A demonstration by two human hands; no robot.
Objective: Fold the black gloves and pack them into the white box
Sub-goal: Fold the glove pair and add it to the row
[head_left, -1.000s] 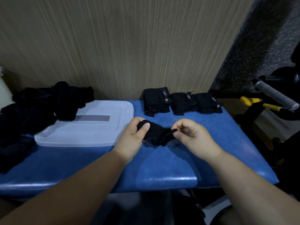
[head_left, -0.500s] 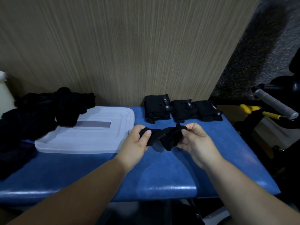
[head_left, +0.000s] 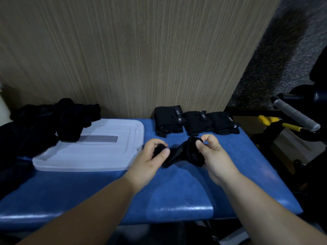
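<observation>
On my remote feed, a loose heap of unfolded black fabric gloves (head_left: 44,124) lies well to the left of the left hand, spilling onto the far left corner of a flat white rectangular plastic box (head_left: 106,156). The box has a grey strip across its top and sits just left of that hand, its near right corner almost at the knuckles.

The left hand (head_left: 152,158) is curled round one bunched end of a single black fabric glove (head_left: 184,154), with the thumb laid over the cloth. The glove stretches, twisted, from this hand across to the right hand (head_left: 215,156), which pinches the other end's upper edge between thumb and forefinger, the remaining fingers curled in. I cannot tell from here whether the glove's sagging lower edge touches the blue padded vinyl bench (head_left: 177,197) beneath both hands.

Beyond the hands, against the striped tan wall panel (head_left: 141,59), three folded black gloves with small tags (head_left: 196,121) lie in a row, each touching the next.

Far right of the right hand, off the bench, a grey-gripped bar (head_left: 297,115) and two yellow handles (head_left: 276,122) stand in shadow.
</observation>
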